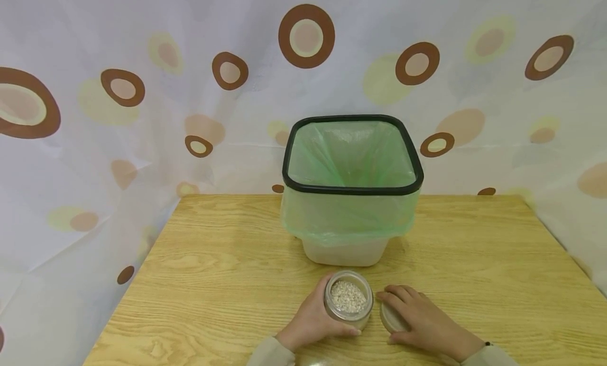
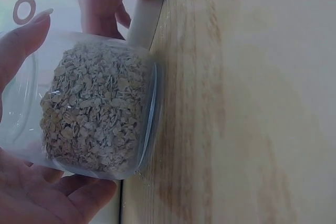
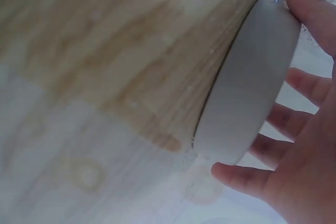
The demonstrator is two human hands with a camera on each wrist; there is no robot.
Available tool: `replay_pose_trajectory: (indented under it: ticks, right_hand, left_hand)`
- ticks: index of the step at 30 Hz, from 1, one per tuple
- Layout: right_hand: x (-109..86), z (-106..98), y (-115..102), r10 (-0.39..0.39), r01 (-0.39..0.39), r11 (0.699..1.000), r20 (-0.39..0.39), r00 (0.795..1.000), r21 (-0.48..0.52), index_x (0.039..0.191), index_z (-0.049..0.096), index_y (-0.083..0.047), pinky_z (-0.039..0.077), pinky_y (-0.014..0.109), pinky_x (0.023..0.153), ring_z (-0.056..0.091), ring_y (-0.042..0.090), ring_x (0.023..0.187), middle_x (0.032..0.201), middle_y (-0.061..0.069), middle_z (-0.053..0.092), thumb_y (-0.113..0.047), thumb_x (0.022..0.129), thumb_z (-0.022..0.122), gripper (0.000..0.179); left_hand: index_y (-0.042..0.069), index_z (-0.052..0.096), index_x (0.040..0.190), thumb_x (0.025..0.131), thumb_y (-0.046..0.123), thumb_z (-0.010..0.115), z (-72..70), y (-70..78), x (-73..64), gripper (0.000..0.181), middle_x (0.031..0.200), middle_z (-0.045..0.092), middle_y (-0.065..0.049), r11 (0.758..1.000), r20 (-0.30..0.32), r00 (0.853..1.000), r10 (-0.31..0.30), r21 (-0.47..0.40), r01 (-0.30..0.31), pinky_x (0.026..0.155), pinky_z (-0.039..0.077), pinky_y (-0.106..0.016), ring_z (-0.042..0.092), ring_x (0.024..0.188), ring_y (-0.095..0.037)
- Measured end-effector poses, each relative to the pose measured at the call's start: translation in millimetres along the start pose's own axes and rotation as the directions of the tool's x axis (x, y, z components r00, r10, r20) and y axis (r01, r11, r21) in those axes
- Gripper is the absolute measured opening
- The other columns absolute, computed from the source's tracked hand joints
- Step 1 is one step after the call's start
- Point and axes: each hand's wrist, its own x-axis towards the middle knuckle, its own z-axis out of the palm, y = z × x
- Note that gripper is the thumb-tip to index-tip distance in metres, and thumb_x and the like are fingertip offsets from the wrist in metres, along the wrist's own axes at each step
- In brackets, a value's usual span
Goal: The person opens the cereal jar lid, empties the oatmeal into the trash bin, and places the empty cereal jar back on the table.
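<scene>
A clear jar (image 1: 352, 317) with its mouth open stands at the front of the table, filled with rolled oats (image 2: 97, 108). My left hand (image 1: 315, 319) grips it round the side, thumb and fingers on opposite walls. Just to the right, a round beige lid (image 3: 247, 82) lies flat on the wood. My right hand (image 1: 424, 317) holds this lid from above, with the thumb at the near edge and the fingers spread over the far edge. Its hold is partly hidden by the hand in the head view.
Behind the jar stands a white bin (image 1: 343, 250) with a black rim (image 1: 353, 190) and a green liner bag (image 1: 351, 210). The wooden table (image 1: 213, 282) reaches back to a patterned cloth backdrop (image 1: 256, 29), which also hangs at both sides.
</scene>
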Motion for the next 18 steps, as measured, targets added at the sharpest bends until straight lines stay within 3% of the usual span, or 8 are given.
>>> replay_pose_trajectory:
  ticks: [8,18]
  right_hand:
    - [-0.6,-4.5,0.3,0.0,0.0,1.0,-0.021,1.0,-0.006,0.132,0.052,-0.002,0.046,0.063,0.083,0.052,0.043,0.114,0.129,0.02,0.052,-0.051,0.079,0.072,0.075]
    - [2.0,-14.6,-2.7,-0.008,0.005,1.0,-0.086,0.996,-0.029,0.128,0.056,-0.002,0.048,0.061,0.081,0.054,0.041,0.112,0.127,0.019,0.055,-0.036,0.085,0.073,0.057]
  left_hand:
    - [0.014,0.033,0.147,0.061,0.025,0.094,6.2,3.0,-4.6,0.105,0.14,0.048,-0.003,0.999,-0.046,0.999,-0.03,-0.016,0.029,0.105,0.035,-0.052,0.046,0.129,-0.03]
    - [0.01,0.031,0.147,0.062,0.019,0.093,10.1,3.0,-4.6,0.105,0.143,0.046,-0.007,0.996,-0.071,0.997,-0.034,-0.085,0.028,0.106,0.032,-0.056,0.043,0.13,-0.033]
